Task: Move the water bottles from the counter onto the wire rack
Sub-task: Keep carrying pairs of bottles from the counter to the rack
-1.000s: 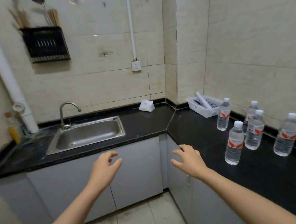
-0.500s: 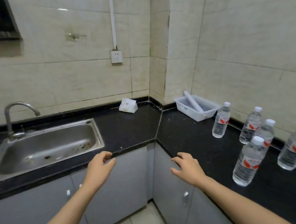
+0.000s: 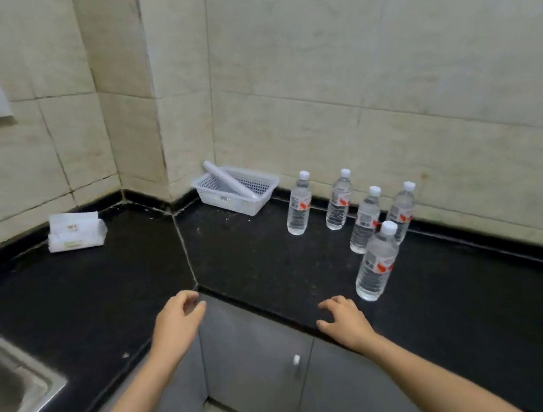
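Several clear water bottles with white caps and red-and-white labels stand upright on the black counter (image 3: pixel 270 261) at the right. The nearest bottle (image 3: pixel 376 262) stands close to the counter's front edge; the others, such as the leftmost bottle (image 3: pixel 298 205), stand nearer the wall. My right hand (image 3: pixel 344 320) hovers over the counter's front edge, just left of and below the nearest bottle, fingers loosely curled, holding nothing. My left hand (image 3: pixel 179 321) floats at the counter's inner corner, also empty. No wire rack is in view.
A white plastic basket (image 3: pixel 255 196) holding a white roll sits against the wall left of the bottles. A white tissue pack (image 3: pixel 75 231) lies at the back left. The steel sink (image 3: pixel 7 389) shows at the left edge. Grey cabinet doors (image 3: pixel 255 356) are below.
The view has swung right and down and come closer to the counter. Both hands have moved toward the corner; my right hand is now close to the nearest bottle. The wall rack has left the view.
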